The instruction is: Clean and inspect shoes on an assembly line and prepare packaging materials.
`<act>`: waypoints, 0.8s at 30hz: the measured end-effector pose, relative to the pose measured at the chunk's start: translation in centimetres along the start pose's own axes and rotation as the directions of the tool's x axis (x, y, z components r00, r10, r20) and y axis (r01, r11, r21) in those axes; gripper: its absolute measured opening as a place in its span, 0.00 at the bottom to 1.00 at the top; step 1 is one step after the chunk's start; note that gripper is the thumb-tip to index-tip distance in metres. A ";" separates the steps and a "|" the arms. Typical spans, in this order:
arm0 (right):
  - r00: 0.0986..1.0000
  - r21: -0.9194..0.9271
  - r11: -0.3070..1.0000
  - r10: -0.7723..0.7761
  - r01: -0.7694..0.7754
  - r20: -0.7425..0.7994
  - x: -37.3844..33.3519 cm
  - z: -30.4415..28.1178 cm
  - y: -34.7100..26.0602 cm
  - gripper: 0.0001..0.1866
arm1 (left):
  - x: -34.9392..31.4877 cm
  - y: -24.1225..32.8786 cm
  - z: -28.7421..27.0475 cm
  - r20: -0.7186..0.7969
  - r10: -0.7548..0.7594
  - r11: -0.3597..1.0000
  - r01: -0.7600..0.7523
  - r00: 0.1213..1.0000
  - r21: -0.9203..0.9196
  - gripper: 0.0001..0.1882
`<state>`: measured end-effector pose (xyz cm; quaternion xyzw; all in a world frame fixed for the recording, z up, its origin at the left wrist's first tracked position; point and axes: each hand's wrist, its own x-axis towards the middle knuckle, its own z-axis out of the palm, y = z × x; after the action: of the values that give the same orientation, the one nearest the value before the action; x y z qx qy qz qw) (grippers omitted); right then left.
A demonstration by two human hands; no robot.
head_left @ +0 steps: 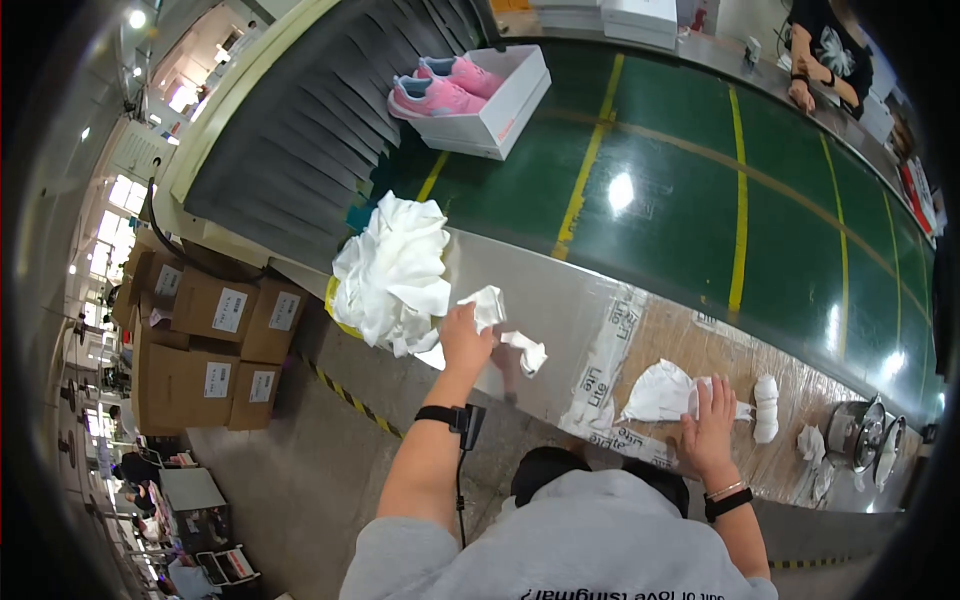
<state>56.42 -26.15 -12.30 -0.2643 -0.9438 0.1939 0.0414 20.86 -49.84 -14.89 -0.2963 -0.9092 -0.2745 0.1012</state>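
Note:
My left hand (467,345) is closed on a crumpled piece of white tissue paper (487,306) at the bench edge. Just right of it lies another twisted scrap of tissue (525,352). A large heap of loose white tissue (392,275) rises to the left of that hand, with a bit of yellow showing at its side. Fingers outstretched, my right hand (710,425) rests flat on a partly gathered tissue sheet (657,392) on the taped brown board. Beyond it to the right is a tight white paper roll (766,408).
A green conveyor belt (670,170) with yellow lines runs behind the bench. On it, an open white shoebox (500,125) holds pink sneakers (440,95) beside dark curtain strips (310,120). Metal tape rolls (855,437) sit far right; stacked cartons (215,310) stand left. Across the belt is another person (830,55).

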 end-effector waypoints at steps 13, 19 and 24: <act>0.993 0.584 0.806 -0.122 0.098 0.002 6.5 -2.8 -6.3 0.33 | 3.6 5.2 -4.2 0.828 0.078 0.309 0.776 0.555 -0.550 0.07; 0.941 0.915 0.378 -0.239 -0.138 0.240 11.5 -3.1 -9.9 0.27 | 3.2 14.0 -3.3 0.832 0.448 0.281 0.832 0.327 -0.478 0.14; 0.943 0.912 0.245 0.041 -0.330 0.330 9.7 -2.6 -5.3 0.16 | 3.2 15.8 -0.5 0.847 0.491 0.441 0.780 0.204 -0.444 0.21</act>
<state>46.01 -24.47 -8.07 -0.2704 -0.5927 0.7566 0.0556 27.68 -37.99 -6.42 -0.2808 -0.4871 -0.4562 -0.6898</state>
